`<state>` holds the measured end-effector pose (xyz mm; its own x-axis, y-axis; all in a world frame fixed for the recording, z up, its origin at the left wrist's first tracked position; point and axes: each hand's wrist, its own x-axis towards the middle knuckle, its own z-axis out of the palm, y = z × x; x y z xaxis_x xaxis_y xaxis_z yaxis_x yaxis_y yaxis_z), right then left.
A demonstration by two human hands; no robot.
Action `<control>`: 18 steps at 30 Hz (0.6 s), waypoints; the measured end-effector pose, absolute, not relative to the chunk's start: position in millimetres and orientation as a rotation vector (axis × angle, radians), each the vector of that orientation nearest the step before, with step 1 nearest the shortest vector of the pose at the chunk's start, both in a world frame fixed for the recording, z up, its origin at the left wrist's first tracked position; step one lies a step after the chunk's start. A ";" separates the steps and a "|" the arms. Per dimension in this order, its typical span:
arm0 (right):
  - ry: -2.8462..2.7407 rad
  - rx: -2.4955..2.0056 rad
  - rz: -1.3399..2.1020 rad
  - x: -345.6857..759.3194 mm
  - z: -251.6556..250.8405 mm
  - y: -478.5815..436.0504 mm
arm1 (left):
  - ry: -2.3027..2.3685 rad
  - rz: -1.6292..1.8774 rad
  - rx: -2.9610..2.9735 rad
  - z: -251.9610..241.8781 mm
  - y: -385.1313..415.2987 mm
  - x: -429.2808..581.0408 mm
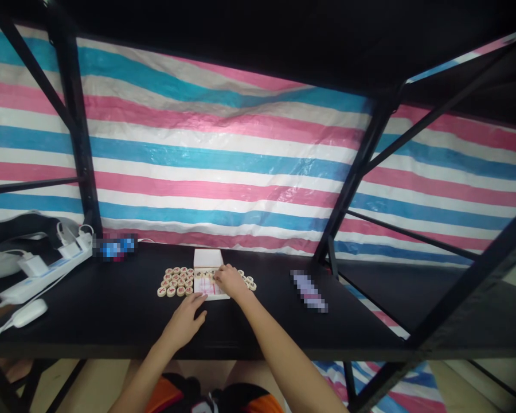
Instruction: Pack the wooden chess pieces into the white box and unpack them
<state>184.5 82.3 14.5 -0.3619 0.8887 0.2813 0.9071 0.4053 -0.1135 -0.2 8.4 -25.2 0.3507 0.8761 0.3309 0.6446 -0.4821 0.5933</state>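
Observation:
A small white box [215,297] lies on the black tabletop with its lid [208,258] raised at the back. Inside it, a row of Chinese chess pieces [205,273] runs along the far side, and pink-lined paper [206,285] covers the rest. My right hand [232,282] reaches over the box's right part, fingertips closed on a Chinese chess piece at the end of that row. My left hand [184,321] rests at the near left corner, fingers apart, fingertips touching the box edge. Red-marked pieces [176,282] stand in rows to the left. More pieces [250,284] sit right of the box, partly hidden by my right hand.
A blurred-out flat object [308,291] lies on the right of the tabletop [112,312]. At the left are a white power strip [47,272] with plugs, a white mouse-shaped device [30,312] and a blurred blue item [118,248]. Black metal posts [348,195] frame the desk before striped sheeting.

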 end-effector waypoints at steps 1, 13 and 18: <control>-2.377 -1.569 -0.101 183.9 15.0 82.6 | 1.335 0.895 2.253 -25.5 8.7 -0.2; -2.146 -1.740 -0.153 231.0 16.1 48.0 | 1.345 0.903 2.269 -29.1 10.7 -1.3; -2.182 -1.694 -0.127 237.6 -2.7 27.3 | 1.349 0.911 2.261 -29.5 11.0 -1.8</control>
<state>237.6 27.3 -2.7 -0.2055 0.9160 0.3446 0.9498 0.2715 -0.1551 -1.8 11.0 -29.5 0.3385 0.8752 0.3456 0.6473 -0.4832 0.5895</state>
